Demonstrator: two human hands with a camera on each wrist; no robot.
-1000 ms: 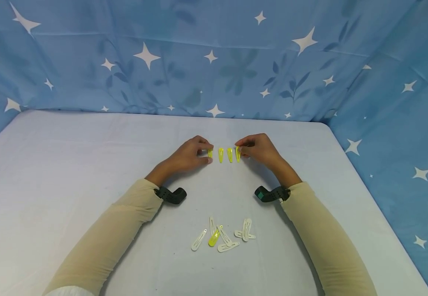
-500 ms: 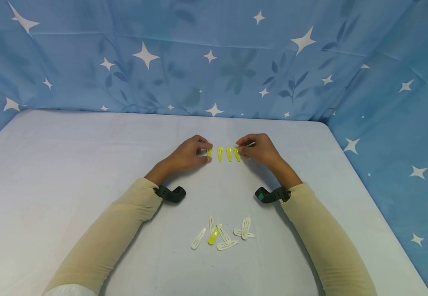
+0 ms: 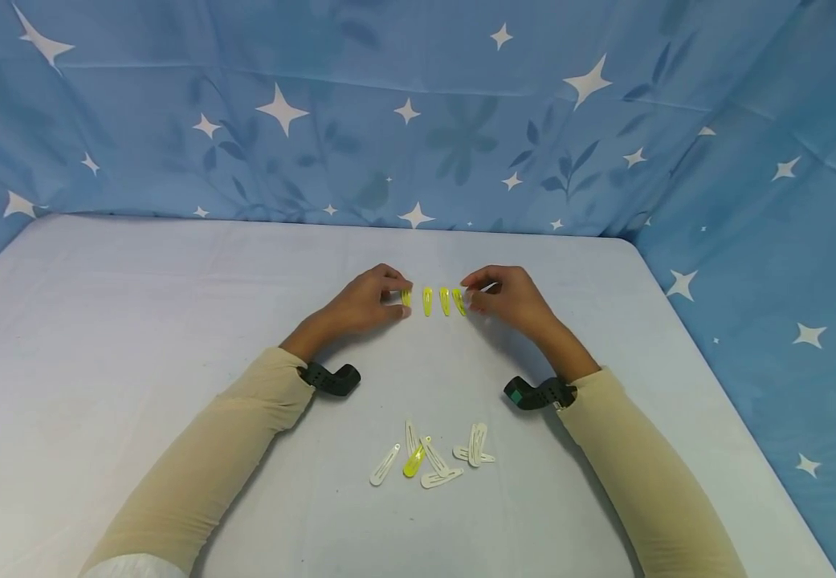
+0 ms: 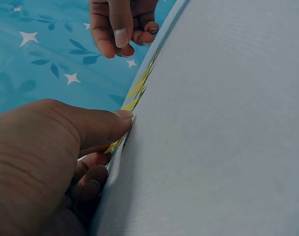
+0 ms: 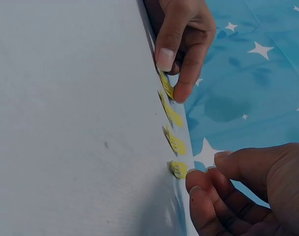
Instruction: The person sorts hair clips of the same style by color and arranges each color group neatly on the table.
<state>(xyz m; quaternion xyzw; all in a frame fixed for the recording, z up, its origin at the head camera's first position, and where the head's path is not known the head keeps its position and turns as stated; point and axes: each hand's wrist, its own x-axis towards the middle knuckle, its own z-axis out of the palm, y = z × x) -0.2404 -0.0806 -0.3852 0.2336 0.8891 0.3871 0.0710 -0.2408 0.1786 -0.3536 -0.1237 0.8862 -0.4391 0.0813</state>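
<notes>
Four yellow clips (image 3: 445, 302) form a row, your left hand (image 3: 365, 302) pinching the leftmost (image 3: 406, 298), your loosely curled right hand (image 3: 510, 299) holding nothing.

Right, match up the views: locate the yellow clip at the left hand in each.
Head: the yellow clip is near the centre, between thumb and finger of the left hand.
Left wrist: the yellow clip is below and left of centre, partly hidden.
Right wrist: the yellow clip is above centre, topmost in the row.
Shared landmark: the star-patterned blue cloth.
</notes>
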